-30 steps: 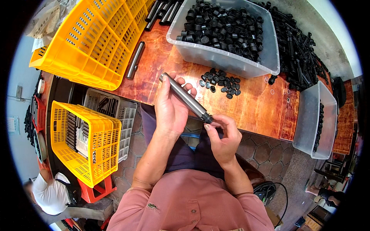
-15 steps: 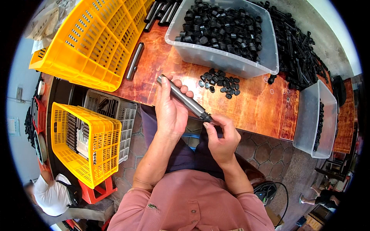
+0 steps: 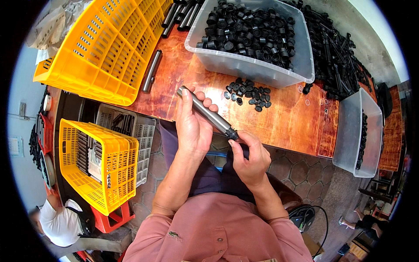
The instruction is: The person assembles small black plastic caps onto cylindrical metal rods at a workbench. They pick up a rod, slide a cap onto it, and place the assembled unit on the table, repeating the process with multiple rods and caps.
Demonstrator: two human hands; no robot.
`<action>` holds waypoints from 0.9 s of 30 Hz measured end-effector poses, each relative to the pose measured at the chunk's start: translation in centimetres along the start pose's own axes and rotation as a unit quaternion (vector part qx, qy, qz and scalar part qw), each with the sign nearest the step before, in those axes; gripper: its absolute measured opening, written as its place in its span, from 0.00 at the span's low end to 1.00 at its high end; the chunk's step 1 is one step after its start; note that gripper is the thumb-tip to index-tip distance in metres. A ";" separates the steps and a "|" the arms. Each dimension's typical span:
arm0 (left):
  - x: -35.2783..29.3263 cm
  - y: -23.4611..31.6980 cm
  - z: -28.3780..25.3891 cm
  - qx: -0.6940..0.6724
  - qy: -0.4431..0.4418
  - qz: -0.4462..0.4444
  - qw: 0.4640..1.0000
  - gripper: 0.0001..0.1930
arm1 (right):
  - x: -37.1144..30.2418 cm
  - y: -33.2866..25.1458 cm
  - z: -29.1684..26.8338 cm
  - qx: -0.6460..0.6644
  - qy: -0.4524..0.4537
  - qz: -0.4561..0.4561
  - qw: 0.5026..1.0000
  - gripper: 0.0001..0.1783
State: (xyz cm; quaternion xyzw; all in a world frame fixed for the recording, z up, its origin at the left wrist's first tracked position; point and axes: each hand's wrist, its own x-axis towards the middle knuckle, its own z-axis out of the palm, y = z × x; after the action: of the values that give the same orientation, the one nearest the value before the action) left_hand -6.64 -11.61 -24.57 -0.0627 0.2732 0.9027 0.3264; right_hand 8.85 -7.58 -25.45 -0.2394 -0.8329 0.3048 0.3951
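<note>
My left hand (image 3: pixel 194 126) is wrapped round a grey metal tube (image 3: pixel 205 110), its thumb lying along the upper end. The tube slants down to the right, over the table's front edge. On its lower end sits a black ribbed plastic fitting (image 3: pixel 232 133). My right hand (image 3: pixel 251 158) pinches that fitting between thumb and bent fingers, which hide part of its tip. Beyond my hands, a small heap of black round caps (image 3: pixel 248 92) lies on the reddish wooden table (image 3: pixel 288 124). Another metal tube (image 3: pixel 152 70) rests on the table to the left.
A clear plastic bin (image 3: pixel 248 65) full of black caps stands at the back, with a pile of black parts (image 3: pixel 334 56) beside it. Yellow crates (image 3: pixel 109 56) stand left, one lower down. Another clear bin (image 3: pixel 349 126) is at right. A person in white (image 3: pixel 63 222) is lower left.
My right thumb and fingers have shifted slightly round the black fitting, and more of it shows now. My left hand keeps its hold on the tube.
</note>
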 end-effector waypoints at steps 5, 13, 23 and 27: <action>-0.1 0.0 0.1 0.004 0.002 -0.001 1.000 0.17 | 0.0 0.1 0.1 -0.009 -0.002 -0.015 1.000 0.18; -0.1 -0.2 0.2 0.010 0.017 -0.002 1.000 0.15 | 0.1 0.6 0.0 -0.035 0.004 -0.071 0.997 0.19; 0.0 -0.5 0.2 0.009 0.008 -0.009 1.000 0.15 | 0.2 1.1 -0.2 -0.031 0.002 -0.098 0.995 0.19; -0.1 -0.2 0.6 -0.024 0.017 -0.016 0.999 0.17 | 0.4 0.8 -0.3 0.008 -0.008 -0.078 0.997 0.19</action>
State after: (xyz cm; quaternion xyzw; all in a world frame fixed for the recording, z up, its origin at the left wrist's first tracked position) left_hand -6.34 -11.23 -24.13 -0.0906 0.2561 0.9023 0.3348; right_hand 9.04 -6.70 -25.61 -0.1681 -0.8496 0.2813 0.4133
